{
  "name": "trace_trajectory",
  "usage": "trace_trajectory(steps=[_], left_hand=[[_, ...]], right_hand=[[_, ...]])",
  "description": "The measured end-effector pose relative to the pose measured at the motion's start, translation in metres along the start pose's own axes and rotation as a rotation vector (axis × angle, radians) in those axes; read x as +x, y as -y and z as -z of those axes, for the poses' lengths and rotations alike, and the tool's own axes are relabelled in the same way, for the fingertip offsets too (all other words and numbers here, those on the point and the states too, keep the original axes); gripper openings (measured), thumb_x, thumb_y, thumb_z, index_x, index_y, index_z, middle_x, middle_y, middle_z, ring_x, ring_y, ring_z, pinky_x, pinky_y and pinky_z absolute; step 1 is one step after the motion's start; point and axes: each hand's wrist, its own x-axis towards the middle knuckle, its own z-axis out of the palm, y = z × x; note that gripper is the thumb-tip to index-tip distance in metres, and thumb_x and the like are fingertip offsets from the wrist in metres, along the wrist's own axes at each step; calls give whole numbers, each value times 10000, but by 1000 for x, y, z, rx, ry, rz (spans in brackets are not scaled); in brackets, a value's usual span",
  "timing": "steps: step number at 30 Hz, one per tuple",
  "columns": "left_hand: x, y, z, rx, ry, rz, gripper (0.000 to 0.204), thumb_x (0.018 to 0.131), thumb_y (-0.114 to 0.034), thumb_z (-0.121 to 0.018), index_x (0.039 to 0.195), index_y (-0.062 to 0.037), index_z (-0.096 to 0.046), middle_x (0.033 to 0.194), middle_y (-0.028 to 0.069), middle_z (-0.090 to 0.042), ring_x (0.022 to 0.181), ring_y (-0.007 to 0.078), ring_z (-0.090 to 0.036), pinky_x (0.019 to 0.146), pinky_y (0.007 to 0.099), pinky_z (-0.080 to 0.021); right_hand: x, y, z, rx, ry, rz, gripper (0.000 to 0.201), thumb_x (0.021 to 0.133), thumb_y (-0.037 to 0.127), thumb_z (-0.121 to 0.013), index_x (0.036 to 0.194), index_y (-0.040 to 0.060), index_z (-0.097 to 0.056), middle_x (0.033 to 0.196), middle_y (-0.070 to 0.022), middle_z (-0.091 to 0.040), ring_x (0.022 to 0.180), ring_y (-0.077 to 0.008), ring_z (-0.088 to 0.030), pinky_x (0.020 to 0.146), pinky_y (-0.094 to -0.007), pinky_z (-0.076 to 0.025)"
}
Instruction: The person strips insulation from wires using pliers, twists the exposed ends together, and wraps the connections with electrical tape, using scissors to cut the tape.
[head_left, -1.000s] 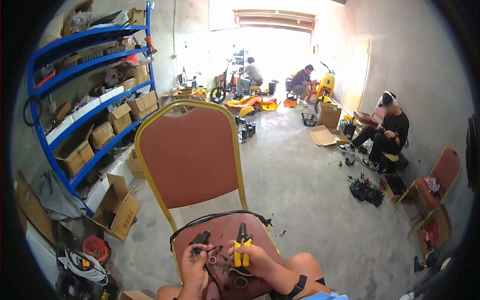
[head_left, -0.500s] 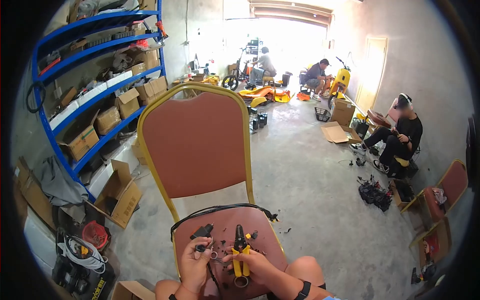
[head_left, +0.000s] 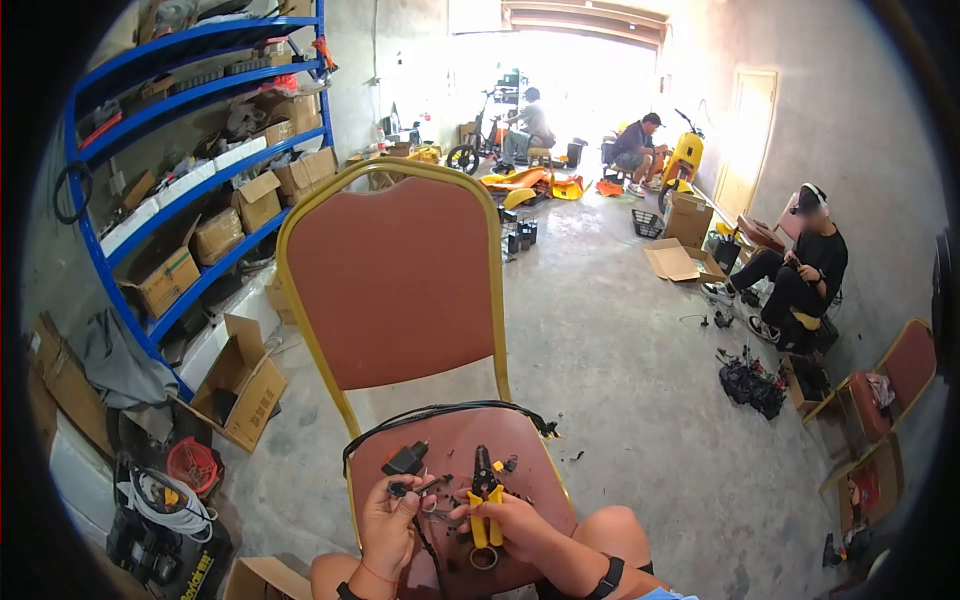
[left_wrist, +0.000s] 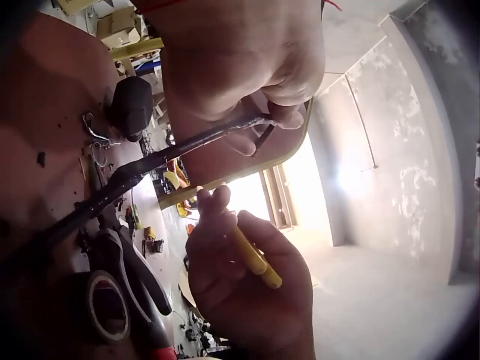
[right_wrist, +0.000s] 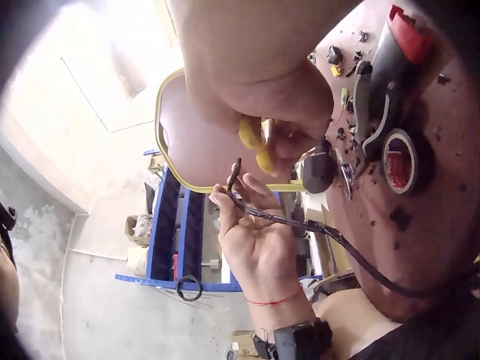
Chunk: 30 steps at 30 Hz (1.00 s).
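Note:
My left hand (head_left: pixel 385 525) pinches a black cable (right_wrist: pixel 352 253) near one end between thumb and fingers. A short end sticks up past the fingertips, and the rest runs down over the chair seat (head_left: pixel 520 450). In my right hand (head_left: pixel 520 528) are wire strippers (head_left: pixel 485 497) with yellow handles, their dark head pointing away from me. The strippers stand beside the cable end, apart from it. On the seat lie a black plug-like block (head_left: pixel 405 458), a roll of black tape (right_wrist: pixel 425 161), and grey-jawed pliers (left_wrist: pixel 135 266) seen in both wrist views.
A bundle of black cables (head_left: pixel 440 409) lies across the back of the seat, before the upright backrest (head_left: pixel 395 290). Small black scraps dot the seat. Blue shelving (head_left: pixel 210 190) with boxes stands left. A seated person (head_left: pixel 805 265) is at right; two more sit farther back.
The head view has shifted, so the room appears farther right. Both hands keep their holds on the cable and the strippers. The cable end has turned slightly in my left fingers.

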Motion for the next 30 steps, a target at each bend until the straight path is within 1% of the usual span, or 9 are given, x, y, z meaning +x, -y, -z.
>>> trace_trajectory(steps=[5,11,14,17,20,23,26,30], left_hand=[[1,2,3,4,9,17,208,948,-62,-653,1136,-12,-579,1108,106,-626,1156,286,-618,889,379,-589],[2,2,2,2,21,9,204,947,-58,-656,1132,-11,-584,1096,100,-623,1159,288,-618,888,375,-589],[0,0,-1,-4,1,22,199,950,-54,-651,1132,-10,-585,1089,99,-622,1161,286,-616,883,371,-589],[1,0,0,-8,-6,34,199,950,-54,-652,1132,-10,-585,1088,99,-619,1161,281,-613,878,364,-589],[1,3,2,4,-20,30,208,946,-55,-659,1135,-10,-584,1091,97,-617,1157,276,-610,876,361,-588],[1,3,1,4,-25,23,215,943,-53,-661,1139,-11,-582,1090,95,-616,1153,272,-609,875,361,-588],[1,1,1,16,-15,22,220,943,-53,-662,1143,-13,-581,1086,94,-616,1156,271,-609,872,362,-588],[1,0,0,21,-16,19,222,943,-49,-660,1147,-14,-580,1085,93,-617,1166,275,-607,869,364,-588]], right_hand=[[3,-3,4,-20,7,-8,382,1000,188,-546,1335,24,-466,1126,-101,-686,918,-172,-652,674,-302,-554],[0,1,0,-42,-18,-55,373,1004,186,-535,1331,21,-465,1115,-103,-685,903,-177,-648,668,-305,-554],[-4,5,-5,-63,-24,-78,367,1009,175,-521,1336,19,-462,1115,-110,-684,898,-182,-648,672,-312,-557],[-3,5,-6,-71,-31,-88,353,1014,138,-505,1336,-6,-491,1152,-140,-683,951,-206,-654,762,-336,-538],[2,-2,2,-67,-7,-69,367,1010,137,-503,1347,-7,-483,1156,-137,-681,957,-206,-653,761,-337,-536],[2,-3,3,-63,2,-66,330,1009,143,-499,1311,10,-473,1104,-117,-689,910,-187,-660,697,-316,-564],[-2,3,-4,-105,-12,-88,310,1004,137,-497,1287,9,-482,1111,-116,-690,905,-184,-663,707,-312,-562],[0,0,-2,-71,-14,-97,303,995,135,-505,1270,10,-497,1106,-110,-693,903,-179,-663,711,-313,-561]])
